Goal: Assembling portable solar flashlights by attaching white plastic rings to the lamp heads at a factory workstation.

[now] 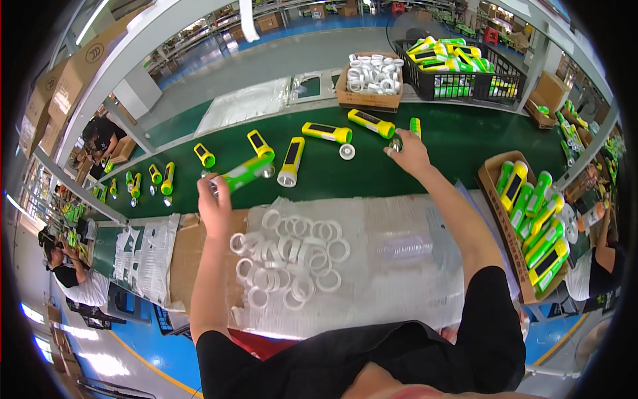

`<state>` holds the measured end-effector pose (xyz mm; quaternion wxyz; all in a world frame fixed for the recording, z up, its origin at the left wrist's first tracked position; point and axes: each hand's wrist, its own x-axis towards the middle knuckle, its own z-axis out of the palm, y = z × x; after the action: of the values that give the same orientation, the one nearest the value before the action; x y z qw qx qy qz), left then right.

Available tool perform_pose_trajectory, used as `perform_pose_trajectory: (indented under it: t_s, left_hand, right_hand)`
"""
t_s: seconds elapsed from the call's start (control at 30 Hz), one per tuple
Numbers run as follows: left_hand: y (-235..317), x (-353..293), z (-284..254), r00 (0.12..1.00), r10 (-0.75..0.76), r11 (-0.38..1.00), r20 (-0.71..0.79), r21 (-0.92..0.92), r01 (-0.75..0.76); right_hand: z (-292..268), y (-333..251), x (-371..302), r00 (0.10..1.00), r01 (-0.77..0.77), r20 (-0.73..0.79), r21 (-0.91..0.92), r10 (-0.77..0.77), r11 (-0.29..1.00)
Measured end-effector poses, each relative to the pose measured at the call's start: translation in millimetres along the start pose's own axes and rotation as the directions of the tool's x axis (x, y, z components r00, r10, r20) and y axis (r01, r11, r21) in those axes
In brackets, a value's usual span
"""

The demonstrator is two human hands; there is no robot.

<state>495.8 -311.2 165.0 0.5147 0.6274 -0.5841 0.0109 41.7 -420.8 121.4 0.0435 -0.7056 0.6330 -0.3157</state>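
My left hand is closed on the end of a green and yellow flashlight, blurred by motion and tilted over the green belt. My right hand pinches a small shiny silver part, which looks like a reflector. Just beyond those fingers stands a green flashlight piece; whether the hand touches it I cannot tell. Left of the right hand lie a yellow flashlight with a dark panel and another one. A white round part rests below them. Between my hands lies another yellow flashlight.
White rings lie piled on the plastic-covered worktop before me. A carton of flashlights stands at the right. Behind the belt are a carton of white rings and a black crate. Several more flashlights lie leftward.
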Motion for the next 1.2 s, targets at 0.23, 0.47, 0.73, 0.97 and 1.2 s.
perform_pose_trajectory:
  t_s: [0.23, 0.47, 0.73, 0.97, 1.2]
  left_hand:
    - [-126.7, 16.7, 46.5, 0.979, 0.035, 0.919, 0.202, 0.378, -0.111]
    - [-6.3, 36.0, 64.1, 0.854, 0.410, 0.878, 0.321, 0.116, -0.465]
    - [180.3, -49.1, 71.0, 0.476, 0.711, 0.701, 0.518, -0.471, -0.535]
    - [203.3, -138.8, 23.2, 0.605, 0.360, 0.907, 0.711, -0.418, -0.048]
    - [204.8, -240.6, -2.1, 0.673, 0.403, 0.862, 0.621, -0.504, -0.051]
  right_hand:
    - [55.3, 21.1, 68.2, 0.992, -0.053, 0.096, -0.244, 0.078, 0.968]
    - [2.0, 5.1, 51.2, 0.991, 0.073, 0.130, -0.259, -0.040, 0.963]
    - [-142.7, -60.2, -82.1, 0.732, 0.517, 0.277, 0.368, -0.622, 0.773]
    - [-146.0, -86.7, -229.1, 0.887, 0.392, -0.308, 0.114, -0.343, 0.913]
    - [-98.9, -121.1, -278.7, 0.910, -0.402, 0.399, 0.916, 0.111, 0.002]
